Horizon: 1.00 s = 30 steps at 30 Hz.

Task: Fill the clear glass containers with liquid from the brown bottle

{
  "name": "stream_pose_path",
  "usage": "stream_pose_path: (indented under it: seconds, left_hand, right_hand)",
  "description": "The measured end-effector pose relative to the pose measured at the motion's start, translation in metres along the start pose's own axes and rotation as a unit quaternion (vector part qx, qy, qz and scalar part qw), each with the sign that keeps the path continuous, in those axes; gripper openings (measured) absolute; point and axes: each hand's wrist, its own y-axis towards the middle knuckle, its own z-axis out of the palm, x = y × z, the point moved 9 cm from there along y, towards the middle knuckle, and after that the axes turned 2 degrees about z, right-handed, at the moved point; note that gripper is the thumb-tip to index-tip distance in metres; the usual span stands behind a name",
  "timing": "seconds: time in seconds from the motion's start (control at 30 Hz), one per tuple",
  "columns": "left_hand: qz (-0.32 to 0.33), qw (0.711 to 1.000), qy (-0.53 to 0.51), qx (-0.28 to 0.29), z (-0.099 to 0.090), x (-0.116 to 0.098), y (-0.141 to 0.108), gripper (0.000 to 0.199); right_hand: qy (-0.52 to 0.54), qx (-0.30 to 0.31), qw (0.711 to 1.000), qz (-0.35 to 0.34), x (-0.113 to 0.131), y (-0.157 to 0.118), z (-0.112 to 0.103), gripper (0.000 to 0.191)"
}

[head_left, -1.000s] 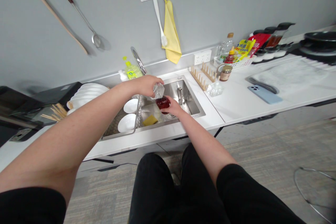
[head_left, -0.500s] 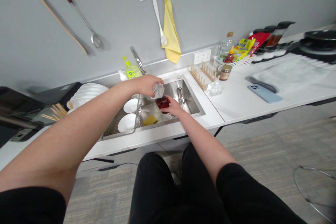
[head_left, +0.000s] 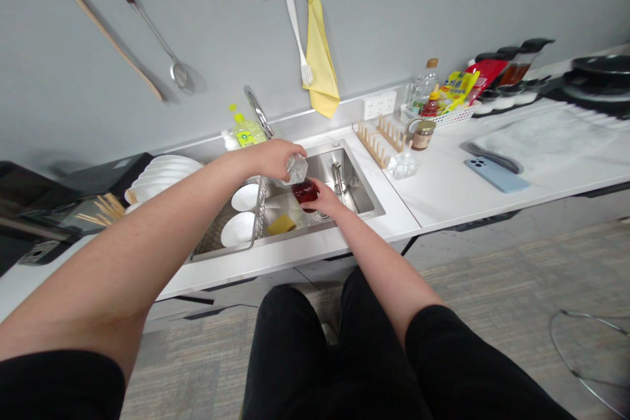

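Observation:
Over the sink (head_left: 322, 156), my left hand (head_left: 276, 159) is closed around a clear faceted glass (head_left: 296, 169). That glass is tilted, its lower end close above a dark red glass container (head_left: 304, 192); whether the two touch I cannot tell. My right hand (head_left: 325, 199) wraps the red container from the right and holds it over the basin. Below the hands, a yellow sponge (head_left: 281, 224) lies on the sink's near side. White bowls (head_left: 238, 230) sit in a wire basket (head_left: 258, 210) left of the basin, partly covered by my left forearm.
The faucet (head_left: 258, 111) rises behind my left hand, beside a yellow-green soap bottle (head_left: 249, 131). To the right stand a wooden rack (head_left: 371, 144), a clear glass piece (head_left: 402, 165), a lidded jar (head_left: 423, 136) and a blue phone (head_left: 496, 174). Stacked white plates (head_left: 165, 174) stand at left.

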Motion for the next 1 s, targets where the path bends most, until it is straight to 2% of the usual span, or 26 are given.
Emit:
stream_pose_path:
  seconds: [0.13, 0.23, 0.3, 0.37, 0.5, 0.57, 0.7, 0.8, 0.9, 1.0]
  left_hand:
    - [-0.015, 0.999, -0.041, -0.028, 0.003, 0.011, -0.012, 0.087]
    - [-0.040, 0.989, -0.119, -0.075, 0.014, 0.027, -0.030, 0.085]
    - [-0.062, 0.971, -0.197, -0.119, 0.026, 0.041, -0.045, 0.085]
    - [-0.080, 0.940, -0.288, -0.162, 0.042, 0.053, -0.060, 0.086]
    - [-0.094, 0.848, -0.455, -0.253, 0.082, 0.064, -0.085, 0.084]
    - [-0.106, 0.776, -0.538, -0.311, 0.105, 0.067, -0.095, 0.083]
    - [-0.129, 0.611, -0.661, -0.416, 0.160, 0.061, -0.117, 0.078]
    - [-0.120, 0.524, -0.713, -0.450, 0.193, 0.045, -0.133, 0.073]
    - [-0.114, 0.463, -0.738, -0.477, 0.216, 0.030, -0.154, 0.079]
    - [-0.130, 0.452, -0.734, -0.489, 0.234, 0.021, -0.175, 0.079]
  right_hand:
    - [0.000, 0.008, 1.000, 0.000, -0.001, 0.000, 0.002, 0.090]
    - [0.015, 0.022, 1.000, 0.002, -0.004, -0.001, 0.006, 0.094]
    - [0.023, 0.035, 0.999, 0.003, -0.005, -0.002, 0.009, 0.095]
    - [0.014, 0.045, 0.999, 0.000, -0.006, -0.003, 0.011, 0.094]
    - [-0.015, 0.055, 0.998, -0.016, -0.003, -0.003, 0.013, 0.095]
    - [-0.011, 0.058, 0.998, -0.016, -0.002, -0.004, 0.014, 0.096]
    - [0.018, 0.074, 0.997, 0.011, -0.004, -0.006, 0.019, 0.091]
    - [0.021, 0.059, 0.998, 0.024, -0.003, -0.008, 0.018, 0.094]
    - [0.014, 0.013, 0.999, 0.033, 0.000, -0.012, 0.008, 0.097]
    - [0.025, -0.030, 0.999, 0.038, 0.009, -0.023, -0.012, 0.097]
